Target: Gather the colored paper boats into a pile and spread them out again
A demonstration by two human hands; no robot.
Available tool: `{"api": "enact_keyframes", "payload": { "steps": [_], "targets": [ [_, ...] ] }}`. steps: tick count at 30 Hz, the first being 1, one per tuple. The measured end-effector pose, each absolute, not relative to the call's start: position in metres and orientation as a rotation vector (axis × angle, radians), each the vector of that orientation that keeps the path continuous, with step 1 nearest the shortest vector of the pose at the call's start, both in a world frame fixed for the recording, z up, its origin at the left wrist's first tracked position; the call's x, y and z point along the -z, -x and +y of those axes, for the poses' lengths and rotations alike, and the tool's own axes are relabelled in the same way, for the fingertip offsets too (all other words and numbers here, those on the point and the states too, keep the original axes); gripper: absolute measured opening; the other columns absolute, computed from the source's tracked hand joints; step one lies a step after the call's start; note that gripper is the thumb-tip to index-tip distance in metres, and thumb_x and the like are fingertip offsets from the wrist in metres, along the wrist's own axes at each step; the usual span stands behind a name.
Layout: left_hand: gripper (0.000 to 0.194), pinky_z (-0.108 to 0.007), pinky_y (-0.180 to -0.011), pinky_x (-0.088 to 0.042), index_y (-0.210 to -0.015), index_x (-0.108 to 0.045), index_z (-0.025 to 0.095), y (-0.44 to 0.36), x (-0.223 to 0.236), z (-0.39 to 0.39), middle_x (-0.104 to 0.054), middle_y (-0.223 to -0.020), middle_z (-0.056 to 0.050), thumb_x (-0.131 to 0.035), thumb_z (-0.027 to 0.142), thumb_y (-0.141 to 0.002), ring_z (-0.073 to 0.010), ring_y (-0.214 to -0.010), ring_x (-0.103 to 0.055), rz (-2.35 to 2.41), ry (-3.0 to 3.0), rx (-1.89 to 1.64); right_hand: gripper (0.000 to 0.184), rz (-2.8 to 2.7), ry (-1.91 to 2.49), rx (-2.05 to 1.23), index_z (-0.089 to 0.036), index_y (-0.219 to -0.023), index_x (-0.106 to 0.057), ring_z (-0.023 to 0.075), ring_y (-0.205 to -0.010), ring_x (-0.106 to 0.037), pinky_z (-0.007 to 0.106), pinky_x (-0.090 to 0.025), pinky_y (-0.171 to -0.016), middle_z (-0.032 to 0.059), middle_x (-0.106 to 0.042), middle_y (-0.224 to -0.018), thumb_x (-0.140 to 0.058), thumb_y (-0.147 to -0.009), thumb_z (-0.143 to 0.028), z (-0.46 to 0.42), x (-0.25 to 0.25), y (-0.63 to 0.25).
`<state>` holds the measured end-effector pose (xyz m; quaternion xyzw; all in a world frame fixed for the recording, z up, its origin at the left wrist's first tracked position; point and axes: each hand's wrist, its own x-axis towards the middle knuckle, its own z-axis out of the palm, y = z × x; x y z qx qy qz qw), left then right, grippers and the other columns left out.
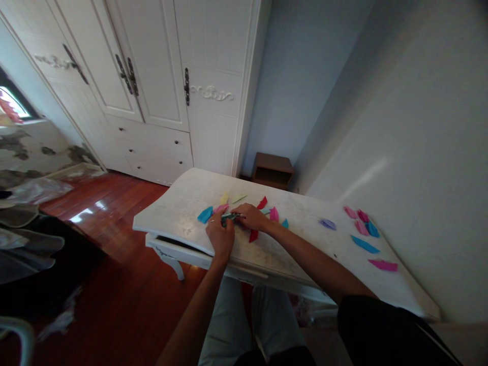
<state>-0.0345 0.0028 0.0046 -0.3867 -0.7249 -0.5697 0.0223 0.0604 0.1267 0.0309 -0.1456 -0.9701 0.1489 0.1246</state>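
Observation:
Over the white table [171, 203], my left hand [221, 235] and my right hand [249, 216] meet with fingers closed on a small dark green folded paper [229, 217]. A ring shows on my left hand. Just left of the fingers lies a blue folded paper [205, 214], with a pink one [221, 208] partly behind the left fingertips. Beyond them are a yellow paper [224, 198] and a pale green paper [239, 199]. Near my right hand rest a red paper [262, 203], another red piece [253, 235] and a pink paper [274, 214]. My fingers hide part of the green paper.
A purple paper [328, 223] and several pink and blue papers [365, 244] lie towards the table's right end, by the wall. A white wardrobe [213, 61] and a brown box-like stand [272, 163] are behind. A table drawer [183, 245] is slightly pulled out.

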Motion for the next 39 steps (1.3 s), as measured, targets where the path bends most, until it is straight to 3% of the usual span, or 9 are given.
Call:
{"api": "enact_keyframes", "payload": {
  "steps": [5, 11, 18, 27, 33, 39],
  "targets": [
    [0.028, -0.042, -0.085, -0.042, -0.101, -0.067, 0.016, 0.029, -0.010, 0.000, -0.068, -0.098, -0.011, -0.051, 0.020, -0.079, -0.0288, -0.098, -0.059, -2.379, 1.111, 1.619, 0.014, -2.703, 0.392, -0.537, -0.019, -0.093, -0.074, 0.0171, -0.086, -0.064, 0.028, -0.046, -0.083, 0.0046, -0.072, -0.089, -0.064, -0.084, -0.021, 0.139, -0.040, -0.066],
    [0.023, -0.045, -0.089, -0.036, -0.097, -0.066, 0.019, 0.028, -0.005, 0.002, -0.069, -0.099, -0.008, -0.054, 0.018, -0.078, -0.0285, -0.101, -0.057, -2.419, 1.144, 1.558, 0.016, -2.547, 0.520, -0.613, -0.020, -0.095, -0.074, 0.0170, -0.087, -0.066, 0.027, -0.048, -0.082, 0.0042, -0.073, -0.094, -0.063, -0.084, -0.020, 0.152, -0.055, -0.100],
    [0.027, -0.045, -0.087, -0.036, -0.099, -0.067, 0.020, 0.027, -0.008, 0.004, -0.069, -0.096, -0.008, -0.050, 0.015, -0.078, -0.0290, -0.100, -0.056, -2.416, 1.107, 1.576, 0.020, -2.380, 0.925, -0.337, -0.017, -0.098, -0.072, 0.0184, -0.092, -0.064, 0.029, -0.046, -0.086, 0.0065, -0.071, -0.099, -0.055, -0.088, -0.020, 0.145, -0.051, -0.095],
    [0.033, -0.043, -0.090, -0.038, -0.095, -0.064, 0.018, 0.026, -0.005, -0.007, -0.066, -0.084, -0.006, -0.046, 0.010, -0.068, -0.0249, -0.090, -0.057, -2.216, 1.245, 1.629, 0.023, -2.535, 0.630, -0.471, -0.015, -0.101, -0.072, 0.0189, -0.090, -0.063, 0.033, -0.046, -0.087, 0.0092, -0.071, -0.099, -0.058, -0.084, -0.021, 0.131, -0.036, -0.090],
    [0.020, -0.040, -0.086, -0.043, -0.088, -0.062, 0.018, 0.023, -0.007, -0.010, -0.063, -0.077, -0.006, -0.048, 0.015, -0.074, -0.0226, -0.085, -0.056, -1.934, 1.474, 1.592, 0.024, -2.447, 0.763, -0.619, -0.018, -0.103, -0.071, 0.0178, -0.097, -0.064, 0.032, -0.047, -0.090, 0.0062, -0.070, -0.104, -0.058, -0.085, -0.025, 0.151, -0.040, -0.174],
    [0.017, -0.029, -0.069, -0.047, -0.085, -0.063, 0.018, 0.018, -0.008, -0.016, -0.060, -0.072, -0.003, -0.048, 0.015, -0.076, -0.0167, -0.069, -0.057, -1.797, 1.797, 1.587, 0.027, -2.226, 1.426, -0.400, -0.018, -0.107, -0.068, 0.0168, -0.099, -0.065, 0.030, -0.049, -0.089, 0.0060, -0.069, -0.110, -0.053, -0.087, -0.027, 0.184, -0.036, -0.311]
  ]
}}
